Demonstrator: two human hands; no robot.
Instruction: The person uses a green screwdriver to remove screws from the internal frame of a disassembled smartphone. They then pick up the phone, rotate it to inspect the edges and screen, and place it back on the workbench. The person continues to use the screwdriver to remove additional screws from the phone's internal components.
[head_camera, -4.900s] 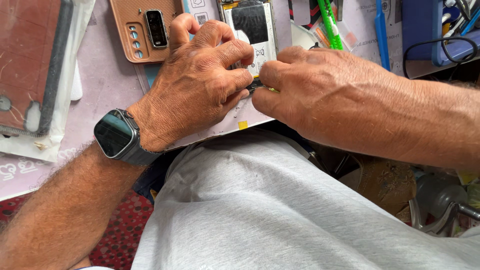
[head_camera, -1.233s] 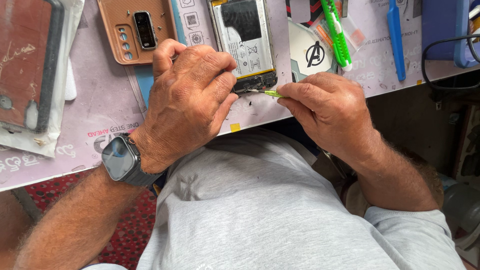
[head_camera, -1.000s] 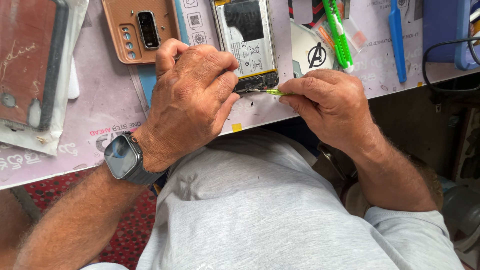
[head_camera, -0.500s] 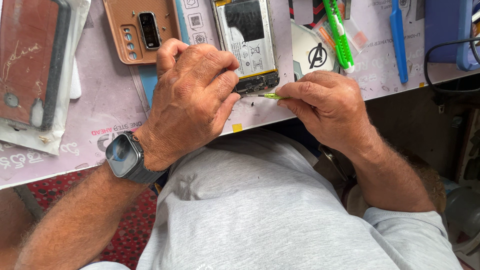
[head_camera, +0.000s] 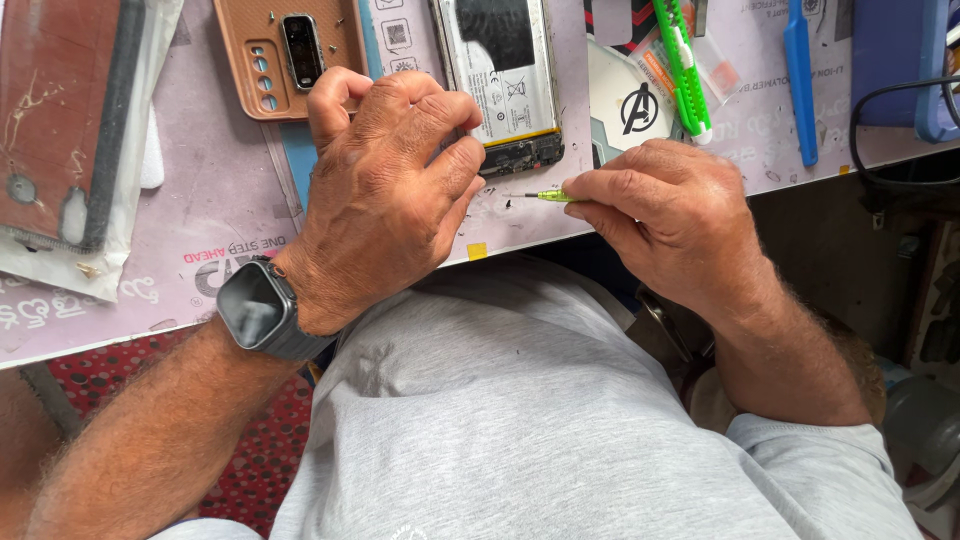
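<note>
Our right hand pinches 1 thin green-tipped screwdriver at the opened phone near the tabletop's front edge; our left hand curls closed, steadying it. A slip could gouge the board.

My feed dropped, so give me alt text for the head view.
The right hand holds a small green screwdriver, tip toward the opened phone, which the left hand steadies on a pale work mat.

Matt tan plastic phone cover, glossy watch face, seemingly metal screwdriver tip
</note>
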